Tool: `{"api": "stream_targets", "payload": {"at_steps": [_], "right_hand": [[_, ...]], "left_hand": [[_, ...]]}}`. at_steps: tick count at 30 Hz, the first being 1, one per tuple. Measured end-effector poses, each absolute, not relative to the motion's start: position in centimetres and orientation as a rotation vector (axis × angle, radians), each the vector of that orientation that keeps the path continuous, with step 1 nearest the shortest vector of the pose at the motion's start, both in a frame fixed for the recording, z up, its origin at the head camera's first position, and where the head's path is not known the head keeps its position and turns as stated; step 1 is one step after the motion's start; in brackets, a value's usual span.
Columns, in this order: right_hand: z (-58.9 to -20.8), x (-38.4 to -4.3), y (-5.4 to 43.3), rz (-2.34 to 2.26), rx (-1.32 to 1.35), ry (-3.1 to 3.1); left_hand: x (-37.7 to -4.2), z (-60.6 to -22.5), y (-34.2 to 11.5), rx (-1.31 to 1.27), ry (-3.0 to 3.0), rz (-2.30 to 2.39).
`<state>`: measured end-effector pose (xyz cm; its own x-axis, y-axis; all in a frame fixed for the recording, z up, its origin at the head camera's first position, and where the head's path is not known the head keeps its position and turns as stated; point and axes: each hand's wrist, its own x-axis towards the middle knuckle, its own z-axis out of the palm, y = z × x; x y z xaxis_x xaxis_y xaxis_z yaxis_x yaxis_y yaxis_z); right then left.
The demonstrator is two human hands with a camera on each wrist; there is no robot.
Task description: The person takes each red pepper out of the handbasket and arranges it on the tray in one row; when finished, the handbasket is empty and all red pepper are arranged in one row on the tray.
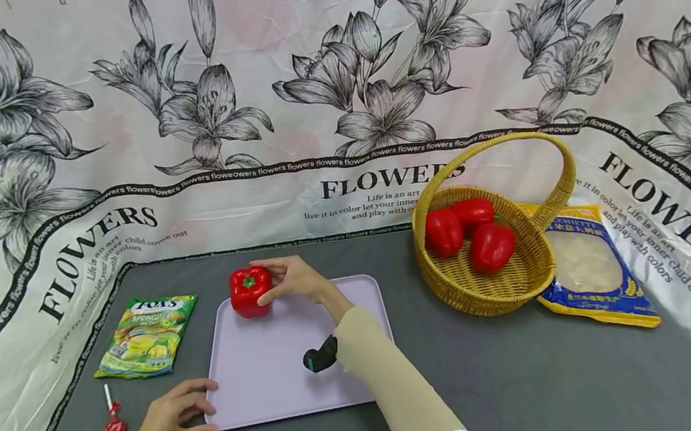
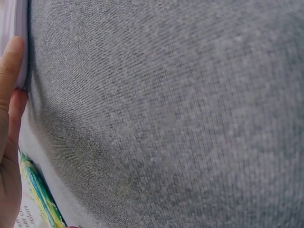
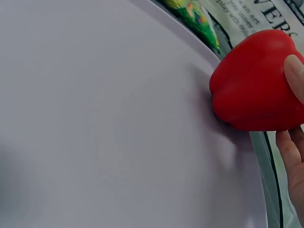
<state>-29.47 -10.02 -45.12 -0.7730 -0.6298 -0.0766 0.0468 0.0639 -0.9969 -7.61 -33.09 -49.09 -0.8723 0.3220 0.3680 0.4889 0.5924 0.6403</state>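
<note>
At the far left corner of the lilac tray (image 1: 286, 366), my right hand (image 1: 291, 279) grips a red bell pepper (image 1: 252, 297) between thumb and fingers. The pepper (image 3: 256, 85) stands upright with its green stem on top and overlaps the tray's corner; part of it is hidden behind the fingertips in the right wrist view. My left hand (image 1: 173, 423) touches the tray's near left edge, its fingers fairly straight along the side and the thumb by the corner. In the left wrist view a finger (image 2: 12, 61) presses against the tray's rim (image 2: 21, 28).
Left of the tray lie a green and yellow candy bag (image 1: 148, 337) and a red lollipop (image 1: 113, 422). On the right stands a yellow wicker basket (image 1: 491, 298) holding three red vegetables (image 1: 492, 248). A blue and yellow pasta bag (image 1: 598, 271) lies beside it. Behind hangs a flower-printed cloth (image 1: 292, 200).
</note>
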Motion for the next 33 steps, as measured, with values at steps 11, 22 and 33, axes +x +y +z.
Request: {"api": "stream_targets", "payload": {"at_steps": [11, 22, 33], "right_hand": [[-45.5, -27.3, -13.5, -1.759, -0.639, 1.764], [-45.6, -26.6, -14.5, -1.756, -0.665, 1.767], [-44.7, -27.8, -12.7, -1.747, -0.637, 1.888]], "left_hand": [[-5.6, -49.4, -34.0, -0.578, -2.722, -1.043], [-5.1, -50.0, -34.3, -0.588, -2.694, -1.048], [-7.4, -49.0, -32.9, -0.574, -2.78, -0.992]]}}
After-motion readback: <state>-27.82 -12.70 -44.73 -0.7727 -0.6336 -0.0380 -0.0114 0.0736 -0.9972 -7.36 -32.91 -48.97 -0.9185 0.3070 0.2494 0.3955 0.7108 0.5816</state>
